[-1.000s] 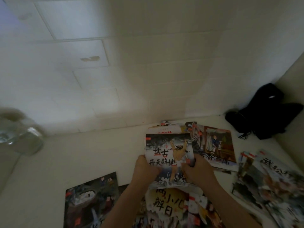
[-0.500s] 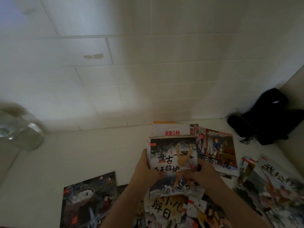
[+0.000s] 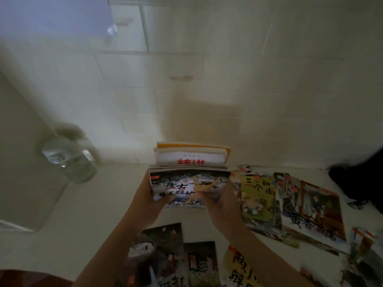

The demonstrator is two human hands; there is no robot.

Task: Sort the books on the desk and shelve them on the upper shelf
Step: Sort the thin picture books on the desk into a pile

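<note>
Left hand [image 3: 148, 200]: clamped on the left edge of a small stack of thin glossy picture books [image 3: 189, 186], thumb lying over the dark cover with bold black characters.
Right hand [image 3: 222, 206]: gripping the stack's right side, thumb on the cover, fingers curled underneath; together the hands squeeze the books from both sides.
Held stack: raised off the pale counter [image 3: 99, 214], close in front of the tiled wall, cover tipped up toward the person.
Pointing: the stack's long axis runs left to right between the hands; the title reads upright to the holder, top edge toward the wall.
Behind it: a white book with red lettering [image 3: 190, 159] and an orange-edged one stick up just beyond the held stack; whether they belong to the grip I cannot tell.
Loose books: a yellow-green illustrated book [image 3: 259, 200] and a brown-framed book showing a figure indoors [image 3: 313, 212] lie flat to the right, overlapping; more dark covers lie nearer the person.
Other things: a clear glass jar [image 3: 68, 160] at the left, blurred; a black bundle [image 3: 358, 179] at the far right.
Risk: the covers look slick and thin, so I'd guess uneven squeezing could let the middle books slide out or fan open on the lift to the shelf, which is not in view.
</note>
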